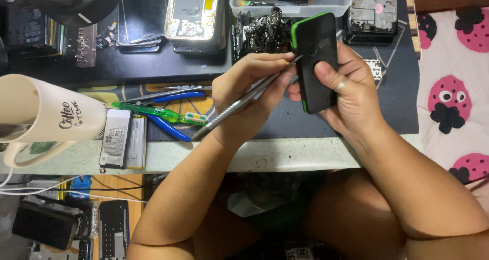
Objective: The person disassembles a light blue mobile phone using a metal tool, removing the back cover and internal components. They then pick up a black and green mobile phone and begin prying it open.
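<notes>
I held the phone in my right hand, fingers closed around its black body with the green edge. My left hand gripped the metal tool, its tip touching the phone's side at 9 o'clock. The case looked closed, so I judged the opening was only beginning. A battery lay at 8 o'clock on the table.

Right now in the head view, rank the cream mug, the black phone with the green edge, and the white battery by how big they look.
1. Cream mug, though it sits nearest the camera.
2. Black phone, partly covered by the right hand.
3. White battery.
</notes>
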